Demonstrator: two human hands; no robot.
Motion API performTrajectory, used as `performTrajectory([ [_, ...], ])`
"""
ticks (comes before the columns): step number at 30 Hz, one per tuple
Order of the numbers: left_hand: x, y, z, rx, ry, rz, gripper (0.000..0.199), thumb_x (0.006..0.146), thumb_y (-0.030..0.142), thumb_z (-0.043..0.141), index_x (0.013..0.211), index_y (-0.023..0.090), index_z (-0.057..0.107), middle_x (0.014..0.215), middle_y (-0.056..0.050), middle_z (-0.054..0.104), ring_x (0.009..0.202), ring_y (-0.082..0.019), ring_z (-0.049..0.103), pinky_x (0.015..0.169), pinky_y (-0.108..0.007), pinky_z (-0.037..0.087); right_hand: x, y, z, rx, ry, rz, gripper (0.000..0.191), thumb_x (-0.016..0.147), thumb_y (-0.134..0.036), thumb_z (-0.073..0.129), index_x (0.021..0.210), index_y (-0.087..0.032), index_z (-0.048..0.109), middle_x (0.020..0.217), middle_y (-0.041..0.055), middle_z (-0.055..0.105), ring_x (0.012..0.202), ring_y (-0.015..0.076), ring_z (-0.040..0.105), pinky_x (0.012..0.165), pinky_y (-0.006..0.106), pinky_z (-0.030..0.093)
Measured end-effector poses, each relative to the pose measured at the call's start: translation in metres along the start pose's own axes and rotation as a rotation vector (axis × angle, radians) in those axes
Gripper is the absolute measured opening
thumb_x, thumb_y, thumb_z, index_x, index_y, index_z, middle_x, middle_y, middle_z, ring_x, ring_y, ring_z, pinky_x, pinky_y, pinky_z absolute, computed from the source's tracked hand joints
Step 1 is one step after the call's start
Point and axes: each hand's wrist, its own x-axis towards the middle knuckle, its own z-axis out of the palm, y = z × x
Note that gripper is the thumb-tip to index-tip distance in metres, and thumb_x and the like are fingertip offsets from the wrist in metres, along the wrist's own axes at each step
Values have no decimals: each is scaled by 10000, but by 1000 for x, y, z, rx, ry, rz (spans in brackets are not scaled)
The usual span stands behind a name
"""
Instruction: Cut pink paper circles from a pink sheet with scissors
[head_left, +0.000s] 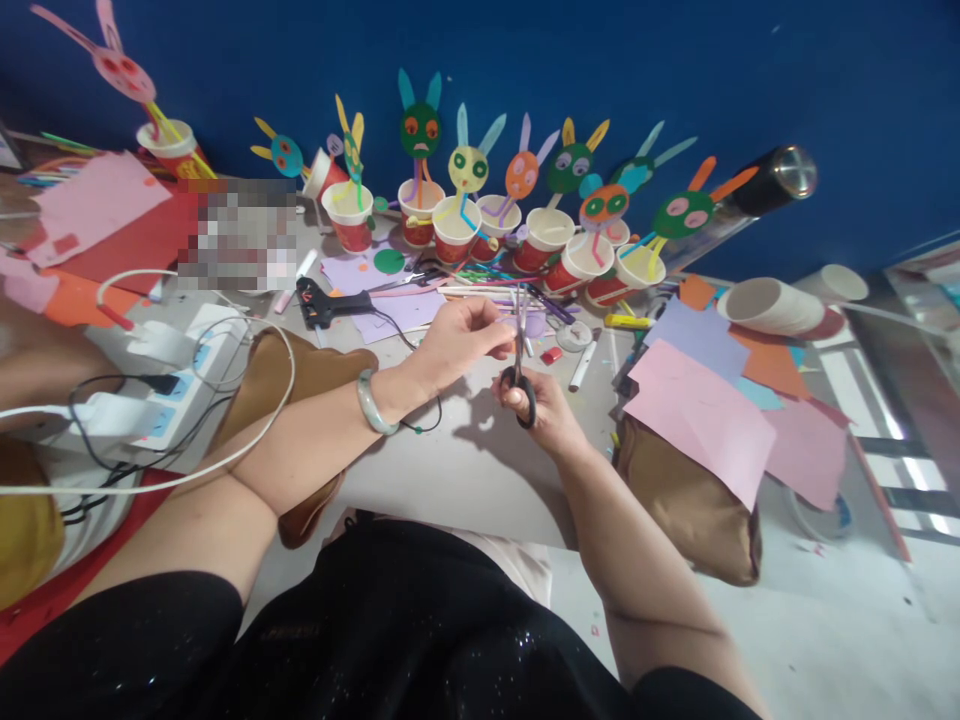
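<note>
My right hand (551, 412) grips a pair of scissors (518, 345) by the black handles, blades pointing up and away from me. Just left of the blades is my left hand (469, 338), thumb and fingers pinched together. What it pinches is too small to make out. Beyond the hands, purple paper (401, 318) and a bundle of coloured sticks (487, 275) lie on the table (480, 470). A red cap (551, 355) and a white marker (583, 366) rest to the right of the scissors.
Paper cups (457, 235) holding paper rabbit figures line the blue wall. A black glue gun (334, 303) lies left of my hands, a power strip (191, 375) further left. Pink paper (701, 420) and stacked cups (776, 305) are at right. A white cable (289, 385) crosses above my left arm.
</note>
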Motion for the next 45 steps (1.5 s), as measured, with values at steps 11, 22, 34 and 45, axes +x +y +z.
performTrajectory([
  [11,2,-1,-4,-5,-16,-7,222,767,76,670,661,164,495,566,48,612,564,-63,605,630,-218,529,-1,-2,6,-30,33,13,698,655,-876,611,624,-188,500,605,-6,468,600,129,400,555,269,297],
  [22,-7,-9,3,61,-74,-5,223,768,43,628,628,156,496,545,49,588,533,-58,575,591,-201,493,-31,-5,20,16,92,94,659,752,-836,560,606,-198,478,613,9,505,608,140,441,572,282,346],
  [34,-19,-29,11,173,-181,-271,211,771,49,632,602,133,538,552,13,594,514,-63,554,573,-207,477,-83,0,52,441,176,347,635,792,-809,546,656,-202,416,614,-25,451,458,61,267,454,249,161],
  [45,-7,-18,-5,303,-363,-107,172,732,185,745,685,129,589,604,7,620,529,-70,567,541,-202,462,-64,-15,11,212,374,189,496,707,-601,786,606,-185,535,585,-6,507,524,101,407,494,268,298],
])
